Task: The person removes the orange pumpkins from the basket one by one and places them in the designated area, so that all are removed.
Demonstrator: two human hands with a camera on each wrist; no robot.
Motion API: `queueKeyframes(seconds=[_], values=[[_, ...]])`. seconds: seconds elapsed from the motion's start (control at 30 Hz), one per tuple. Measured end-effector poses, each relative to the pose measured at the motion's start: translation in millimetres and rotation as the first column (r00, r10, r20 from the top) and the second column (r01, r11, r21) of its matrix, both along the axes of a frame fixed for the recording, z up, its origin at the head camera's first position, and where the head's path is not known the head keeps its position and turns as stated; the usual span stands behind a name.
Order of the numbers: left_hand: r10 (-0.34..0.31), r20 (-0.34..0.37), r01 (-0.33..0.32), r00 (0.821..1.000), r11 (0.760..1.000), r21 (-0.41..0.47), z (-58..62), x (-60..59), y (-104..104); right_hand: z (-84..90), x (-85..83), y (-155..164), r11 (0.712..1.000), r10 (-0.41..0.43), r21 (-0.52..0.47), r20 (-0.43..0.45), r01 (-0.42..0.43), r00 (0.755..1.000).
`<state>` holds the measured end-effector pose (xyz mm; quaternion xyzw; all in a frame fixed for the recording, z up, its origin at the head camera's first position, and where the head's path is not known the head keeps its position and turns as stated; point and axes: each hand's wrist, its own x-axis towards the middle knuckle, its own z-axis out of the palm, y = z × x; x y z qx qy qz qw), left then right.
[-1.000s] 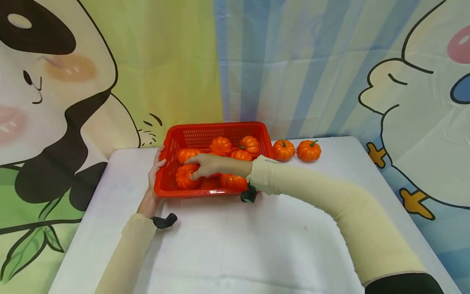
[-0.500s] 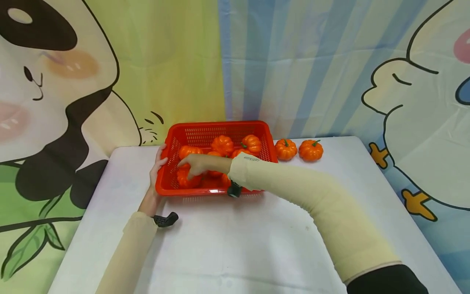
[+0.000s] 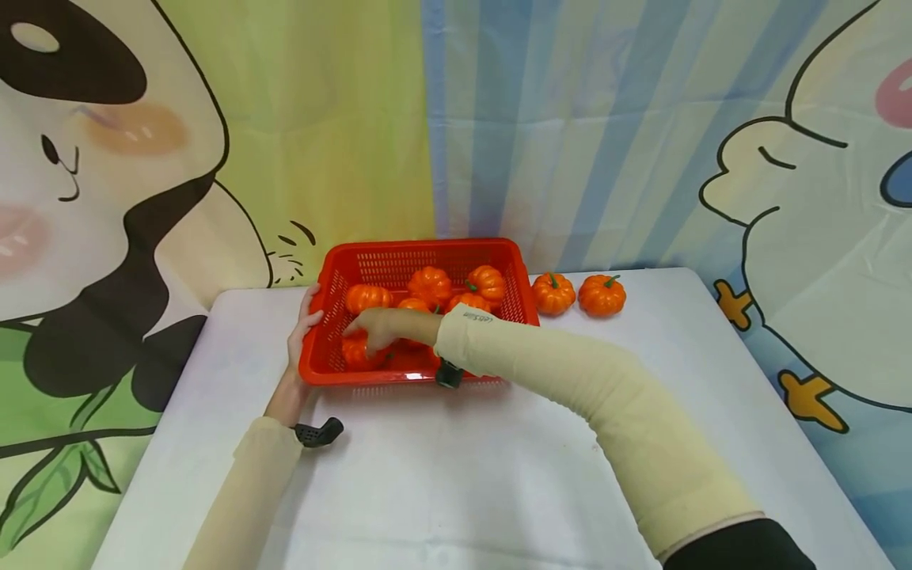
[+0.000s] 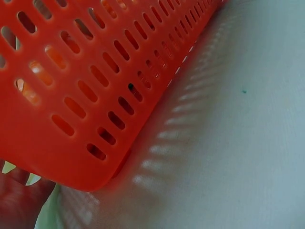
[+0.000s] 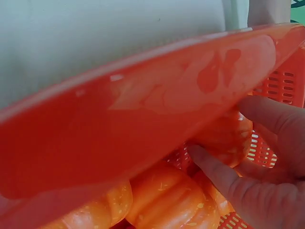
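A red plastic basket [image 3: 420, 247] with slotted walls holds several glossy orange pumpkins. My left hand [image 3: 298, 342] grips its left end, fingers on the rim; in the left wrist view, that hand [image 4: 21, 195] shows at the corner beside the slotted wall [image 4: 71, 121]. Inside the basket, my right hand [image 3: 386, 326] reaches down over the front-left pumpkin [image 3: 359, 354]. The right wrist view has the thumb and fingers of the right hand [image 5: 271, 186] spread around that pumpkin [image 5: 226, 138], close behind the front wall. Part of the pumpkin is hidden by the hand and wall.
Two more pumpkins with green stems, one nearer the basket [image 3: 552, 294] and one farther right [image 3: 602, 295], sit on the white-covered table [image 3: 513, 475]. A cartoon-printed curtain [image 3: 541, 134] hangs right behind the table's back edge.
My right arm has shifted left, and the right hand has sunk lower around the front-left pumpkin. The left hand stays on the basket's left end.
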<state>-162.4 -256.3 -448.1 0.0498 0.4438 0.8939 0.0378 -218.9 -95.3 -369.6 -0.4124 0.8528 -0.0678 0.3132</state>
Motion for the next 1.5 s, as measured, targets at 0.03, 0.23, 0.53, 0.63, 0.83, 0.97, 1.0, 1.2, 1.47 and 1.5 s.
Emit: queueKeyframes(seconds=[0.03, 0.23, 0.53, 0.63, 0.83, 0.97, 1.0, 1.2, 1.47, 1.5], values=[[-0.001, -0.002, 0.001, 1.000, 1.000, -0.004, -0.2, 0.3, 0.2, -0.6, 0.2, 0.0, 1.000, 0.002, 0.000, 0.001, -0.002, 1.000], [0.000, -0.015, -0.001, 1.000, 1.000, -0.016, -1.9, -1.1, -0.3, -4.0, 0.7, -1.4, 1.000, 0.010, -0.005, -0.028, -0.011, 1.000], [0.003, -0.011, -0.003, 1.000, 1.000, -0.009, -2.9, -1.5, -0.1, -4.4, 4.6, 1.1, 0.999, 0.028, -0.020, -0.066, -0.029, 0.997], [0.003, 0.000, -0.003, 1.000, 1.000, -0.025, -0.5, -1.1, 1.0, 1.4, 7.4, 4.4, 0.999, 0.031, -0.037, -0.065, -0.034, 0.997], [-0.002, 0.001, 0.002, 1.000, 1.000, -0.007, 1.8, -0.8, 1.7, 19.1, 5.1, 16.0, 0.994, 0.043, -0.094, -0.077, -0.050, 0.996], [-0.010, -0.001, 0.010, 1.000, 1.000, 0.002, 1.6, 0.4, 1.5, 30.0, 1.2, 29.5, 0.991, 0.024, -0.130, -0.069, -0.033, 0.997], [-0.009, -0.003, 0.009, 1.000, 1.000, -0.003, 1.4, 0.6, 1.3, 32.0, 0.1, 33.9, 0.989, 0.014, -0.143, -0.060, -0.022, 0.998], [0.016, 0.016, -0.014, 1.000, 0.996, -0.090, -1.1, 2.5, -0.6, 42.8, -5.8, 67.1, 0.973, -0.068, -0.218, 0.034, 0.074, 0.997], [0.015, 0.024, -0.013, 1.000, 0.997, -0.081, -1.8, 0.8, -1.8, 63.5, -9.8, 124.2, 0.926, -0.215, -0.296, 0.102, 0.236, 0.971], [0.016, 0.025, -0.014, 1.000, 0.998, -0.069, -2.0, 0.7, -1.7, 64.5, -10.1, 131.7, 0.920, -0.234, -0.299, 0.102, 0.254, 0.967]])
